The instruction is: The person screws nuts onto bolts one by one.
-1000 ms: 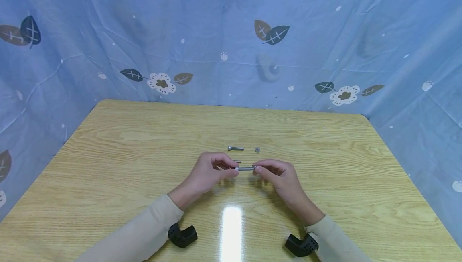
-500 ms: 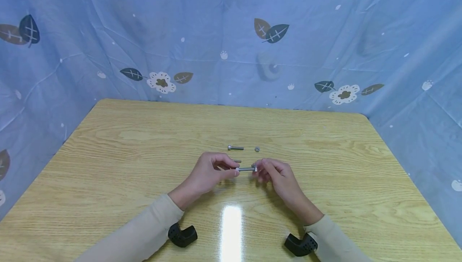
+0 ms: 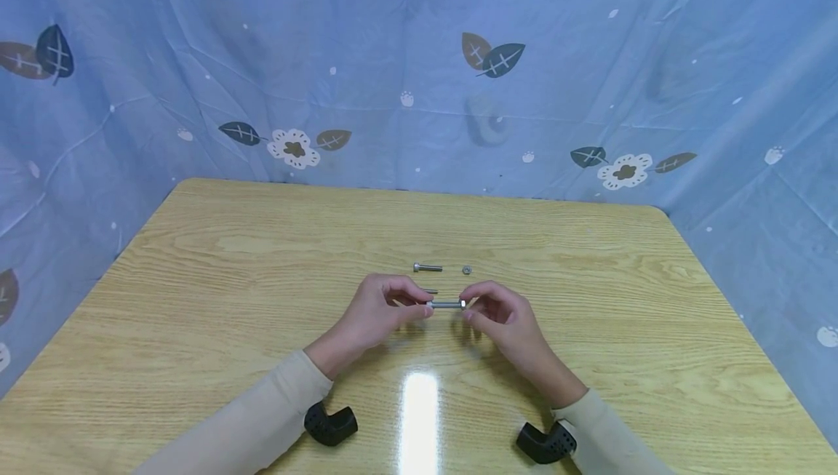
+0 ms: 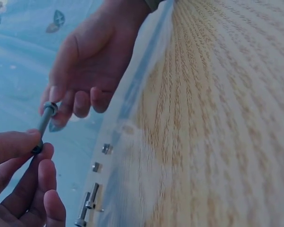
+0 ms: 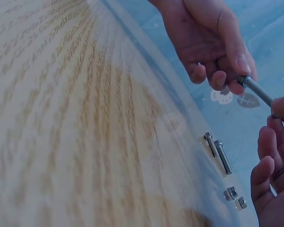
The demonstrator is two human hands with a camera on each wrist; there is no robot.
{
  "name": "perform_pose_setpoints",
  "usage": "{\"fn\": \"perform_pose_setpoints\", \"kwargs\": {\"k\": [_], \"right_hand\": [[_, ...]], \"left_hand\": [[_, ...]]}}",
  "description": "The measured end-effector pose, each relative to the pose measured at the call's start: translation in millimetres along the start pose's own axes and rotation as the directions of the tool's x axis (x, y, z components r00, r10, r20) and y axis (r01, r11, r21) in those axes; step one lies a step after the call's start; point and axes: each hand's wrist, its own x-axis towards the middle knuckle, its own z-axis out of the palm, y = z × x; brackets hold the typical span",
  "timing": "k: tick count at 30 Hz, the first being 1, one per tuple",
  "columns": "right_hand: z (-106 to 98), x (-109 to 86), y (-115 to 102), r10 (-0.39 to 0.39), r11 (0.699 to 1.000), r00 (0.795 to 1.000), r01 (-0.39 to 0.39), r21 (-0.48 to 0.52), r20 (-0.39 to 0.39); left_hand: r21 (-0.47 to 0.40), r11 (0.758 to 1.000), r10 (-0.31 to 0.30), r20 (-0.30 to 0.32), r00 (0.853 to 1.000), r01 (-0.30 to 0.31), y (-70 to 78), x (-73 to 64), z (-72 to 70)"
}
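Observation:
Thumb and forefinger of my left hand [image 3: 382, 311] pinch a metal bolt [image 3: 447, 305] by its head, holding it level above the table. A hex nut [image 3: 463, 304] sits at the bolt's right end. My right hand [image 3: 507, 318] has its thumb and index fingertip on either side of that nut. Seen in the right wrist view, the nut [image 5: 275, 115] lies between the right thumb and forefinger, and the bolt's shank [image 5: 259, 91] runs across to the left hand [image 5: 208, 40].
Behind the hands, a socket-head bolt [image 3: 428, 268] and a loose nut [image 3: 467, 270] lie on the wooden table [image 3: 262, 242]. A smaller bolt [image 3: 431, 292] is partly hidden by the left hand. Another nut [image 5: 242, 203] shows in the wrist views. A blue patterned curtain [image 3: 406, 60] hangs behind.
The right fingers shift about the nut: pinching it, then loosened with the thumb raised, now back with the thumb lower and index above. The left hand and bolt stay nearly still.

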Motion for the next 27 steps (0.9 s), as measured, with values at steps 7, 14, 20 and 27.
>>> {"fn": "perform_pose_setpoints", "kwargs": {"k": [7,14,20,27], "right_hand": [[-0.3,0.5,-0.3,0.065,0.997,0.998,-0.066,-0.034,-0.005],[0.1,-0.2,1.7,0.050,0.998,0.999,-0.050,-0.025,0.014],[0.6,-0.1,1.6,-0.041,0.999,0.999,0.041,-0.013,0.030],[0.7,-0.1,-0.4,-0.038,0.999,0.999,0.038,-0.011,0.019]], "left_hand": [[-0.008,1.000,-0.001,0.002,1.000,0.001,1.5,-0.6,-0.4],[-0.008,1.000,-0.013,-0.003,1.000,0.013,2.0,-0.5,-0.8],[-0.009,1.000,-0.016,0.002,1.000,0.016,1.4,-0.2,-1.5],[-0.008,1.000,-0.012,0.006,1.000,0.012,1.2,0.5,-1.3]]}}
